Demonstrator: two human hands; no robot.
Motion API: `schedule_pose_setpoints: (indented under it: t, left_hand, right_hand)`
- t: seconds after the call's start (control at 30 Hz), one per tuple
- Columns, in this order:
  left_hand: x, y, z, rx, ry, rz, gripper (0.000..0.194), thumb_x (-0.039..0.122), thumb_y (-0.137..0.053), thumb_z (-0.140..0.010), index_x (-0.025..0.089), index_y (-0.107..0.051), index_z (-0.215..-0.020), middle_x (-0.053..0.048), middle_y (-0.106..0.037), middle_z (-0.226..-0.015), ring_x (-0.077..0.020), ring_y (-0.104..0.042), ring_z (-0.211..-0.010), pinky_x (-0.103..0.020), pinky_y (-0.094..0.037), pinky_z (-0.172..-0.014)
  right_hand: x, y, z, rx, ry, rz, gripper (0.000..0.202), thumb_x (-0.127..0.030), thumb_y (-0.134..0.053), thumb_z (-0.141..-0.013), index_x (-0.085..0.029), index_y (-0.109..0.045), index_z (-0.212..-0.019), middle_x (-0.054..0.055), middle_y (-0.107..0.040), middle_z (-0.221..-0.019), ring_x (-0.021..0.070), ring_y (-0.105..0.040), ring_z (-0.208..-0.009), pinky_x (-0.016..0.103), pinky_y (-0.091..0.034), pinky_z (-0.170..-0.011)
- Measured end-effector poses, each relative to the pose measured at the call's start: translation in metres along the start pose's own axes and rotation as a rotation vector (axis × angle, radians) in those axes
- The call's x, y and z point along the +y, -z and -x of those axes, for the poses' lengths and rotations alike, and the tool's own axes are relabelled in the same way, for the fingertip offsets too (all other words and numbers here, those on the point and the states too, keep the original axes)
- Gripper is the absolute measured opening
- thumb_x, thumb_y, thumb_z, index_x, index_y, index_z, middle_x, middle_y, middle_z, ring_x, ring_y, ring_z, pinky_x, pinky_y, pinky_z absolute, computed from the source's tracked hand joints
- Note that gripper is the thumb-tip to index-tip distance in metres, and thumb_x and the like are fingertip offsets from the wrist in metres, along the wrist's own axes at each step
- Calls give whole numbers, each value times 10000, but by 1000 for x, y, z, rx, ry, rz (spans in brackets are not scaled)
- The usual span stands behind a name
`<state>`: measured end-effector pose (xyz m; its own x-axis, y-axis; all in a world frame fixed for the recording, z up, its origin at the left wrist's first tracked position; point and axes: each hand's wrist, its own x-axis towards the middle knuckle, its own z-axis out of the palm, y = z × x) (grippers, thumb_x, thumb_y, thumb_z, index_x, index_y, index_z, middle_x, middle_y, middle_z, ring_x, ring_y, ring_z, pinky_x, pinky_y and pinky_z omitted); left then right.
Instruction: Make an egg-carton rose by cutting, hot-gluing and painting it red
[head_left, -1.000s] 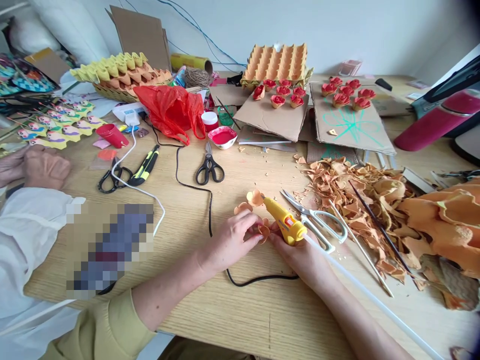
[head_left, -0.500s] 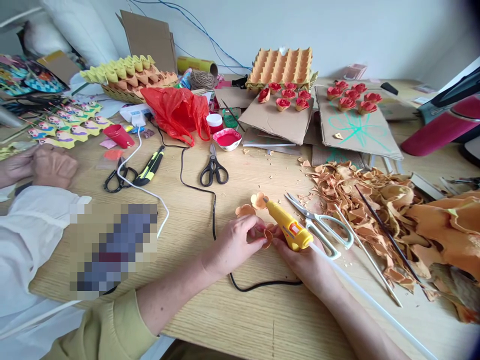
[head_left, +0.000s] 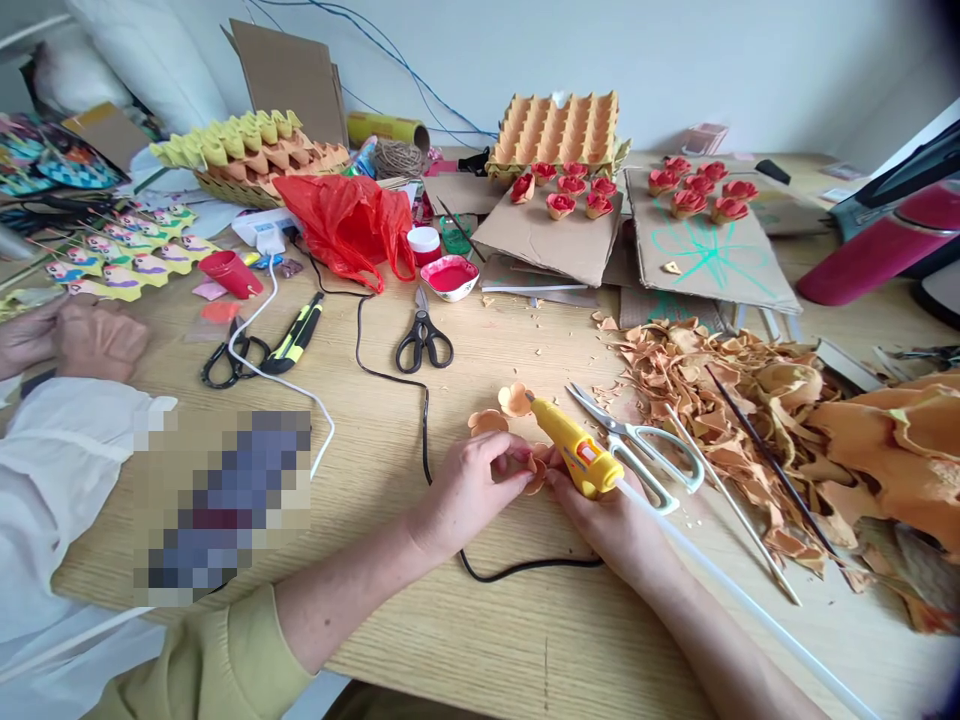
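Between thumb and fingers, my left hand [head_left: 465,495] pinches a small orange egg-carton flower piece [head_left: 536,475]. My right hand [head_left: 615,525] has a yellow hot glue gun [head_left: 571,445] in its grasp, nozzle aimed away to the upper left and a long clear glue stick [head_left: 720,565] trailing from its back end. The right fingertips sit close against the same flower piece; whether they grip it too is hidden. Just beyond my fingers lie two flat orange cutouts, one nearer [head_left: 486,422] and one farther [head_left: 515,399]. White-handled scissors [head_left: 634,440] rest right of the gun.
Orange carton scraps [head_left: 697,400] heap up on the right. Red roses [head_left: 561,205] stand on cardboard [head_left: 540,245] at the back. A bowl of red paint [head_left: 450,278], black scissors [head_left: 424,335] and a utility knife [head_left: 296,335] lie ahead. Another person's hands [head_left: 101,335] rest at left.
The view has shifted slightly, moving the background a little left. Both hands keep nearly the same position around the flower piece, and the glue gun stays in my right hand.
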<state>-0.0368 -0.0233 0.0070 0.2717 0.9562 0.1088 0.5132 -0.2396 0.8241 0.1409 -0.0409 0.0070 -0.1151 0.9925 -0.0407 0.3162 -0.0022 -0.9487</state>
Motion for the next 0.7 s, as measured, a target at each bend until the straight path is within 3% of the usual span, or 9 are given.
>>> schedule_pose_setpoints:
  t: [0.27, 0.47, 0.7]
  left_hand:
    - [-2, 0, 0, 24, -11, -5, 165, 105, -785, -767, 185, -737, -904, 19, -732, -709, -112, -627, -582, -234, -526, -595]
    - [-4, -1, 1, 13, -72, -49, 185, 134, -784, -789, 206, -750, -956, 18, -702, -741, -124, -624, -639, -260, -545, -675]
    - [-4, -3, 1, -3, -54, -45, 168, 120, -773, -791, 185, -760, -945, -4, -671, -814, -113, -571, -634, -257, -498, -627]
  right_hand:
    - [6, 2, 0, -55, 25, 56, 108, -329, -573, -895, -247, -644, -907, 37, -719, -914, 229, -679, -884, 372, -541, -879]
    - [14, -1, 2, 3, -23, 78, 139, -319, -635, -842, -254, -679, -955, 19, -743, -877, 224, -697, -803, 359, -556, -794]
    - [13, -1, 3, 16, -16, 96, 126, -272, -654, -824, -242, -681, -944, 5, -753, -878, 203, -707, -789, 328, -545, -767]
